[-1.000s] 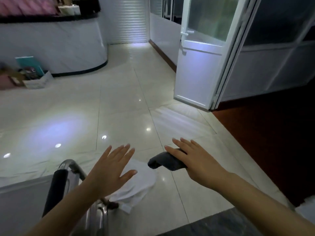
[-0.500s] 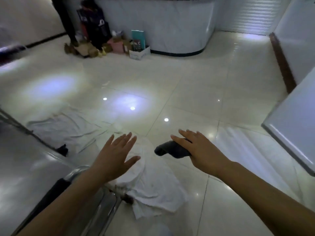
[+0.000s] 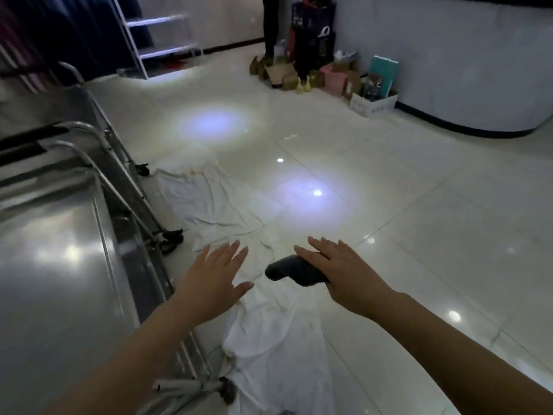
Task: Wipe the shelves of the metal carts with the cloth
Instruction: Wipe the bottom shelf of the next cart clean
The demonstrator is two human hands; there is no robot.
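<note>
The left hand (image 3: 214,275) is held out flat in the air with its fingers spread wide, and it holds nothing. The right hand (image 3: 341,272) is also stretched out with straight fingers, and a dark rolled cloth (image 3: 291,269) sits under its palm. The thumb is hidden, so how the cloth is held cannot be seen.

Both hands hang above a big white sheet (image 3: 239,211) that lies crumpled on the shiny floor (image 3: 419,220). To the left of the sheet is a metal cart (image 3: 59,250) with a shiny flat top shelf, and another cart (image 3: 45,106) stands behind it. Far past the sheet, on the other side from the hands, some boxes (image 3: 329,76) sit on the floor by a white curved worktop (image 3: 463,55), and a person's dark legs (image 3: 270,25) stand there too.
</note>
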